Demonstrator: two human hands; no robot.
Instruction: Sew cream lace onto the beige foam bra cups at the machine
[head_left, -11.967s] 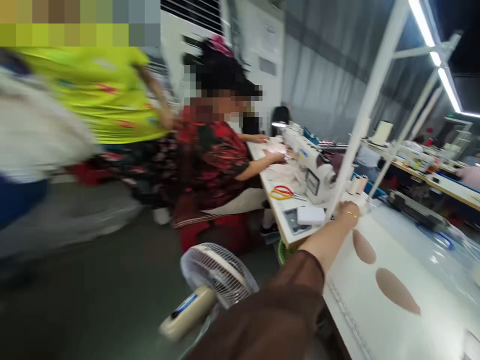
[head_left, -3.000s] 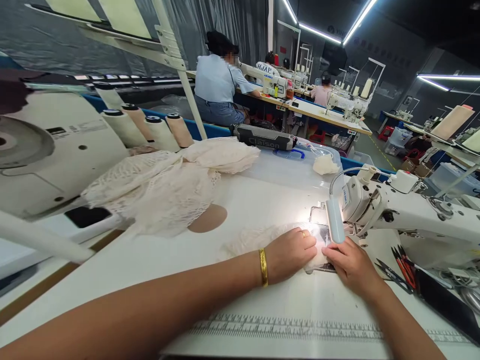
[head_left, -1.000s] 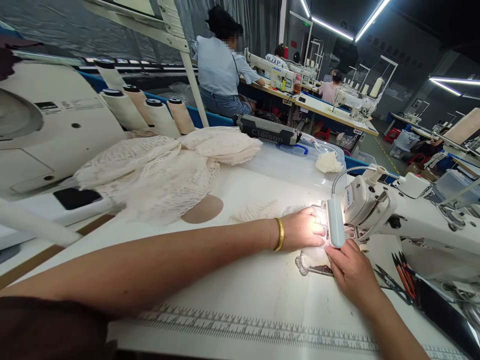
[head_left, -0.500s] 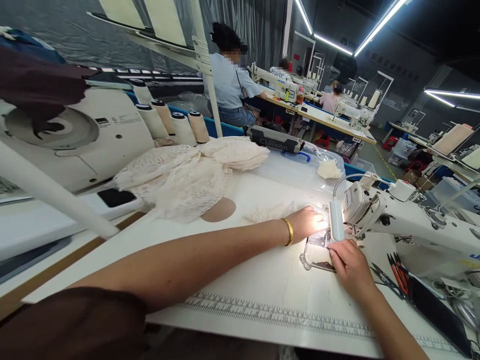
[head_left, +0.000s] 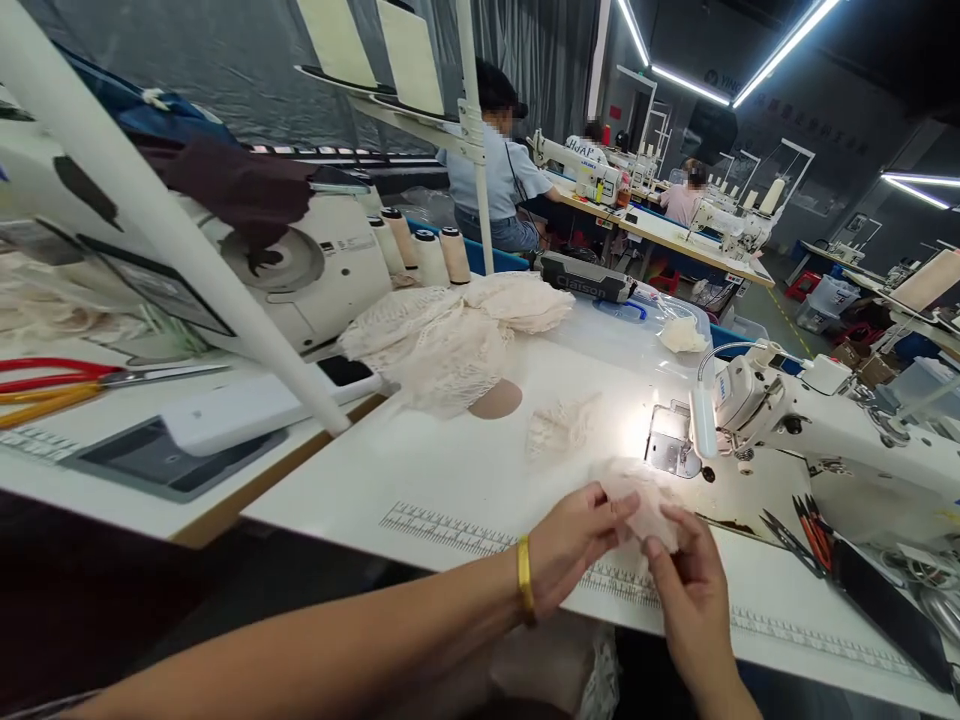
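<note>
Between my two hands is a small piece of sheer, pale lace fabric [head_left: 643, 505], held just above the front of the sewing table [head_left: 450, 460]. My left hand [head_left: 581, 540], with a gold bracelet at the wrist, pinches its left side between thumb and fingers. On the other side my right hand [head_left: 691, 575] grips the right edge. Behind the hands is the sewing machine [head_left: 795, 405], its lit lamp [head_left: 703, 422] shining on the metal needle plate [head_left: 667, 445]. Another scrap of lace [head_left: 562, 425] lies flat to the left of the plate.
A heap of cream lace [head_left: 457, 335] lies farther back on the left, near thread cones [head_left: 431, 258]. Scissors [head_left: 795, 545] and a black phone-like slab [head_left: 889, 610] are at the right. A printed ruler [head_left: 450, 530] runs along the front edge. A co-worker [head_left: 495, 170] sits beyond.
Both hands have drawn back from the needle area toward the table's front edge, now with the lace piece between them. The view has turned left, showing more of the side table.
</note>
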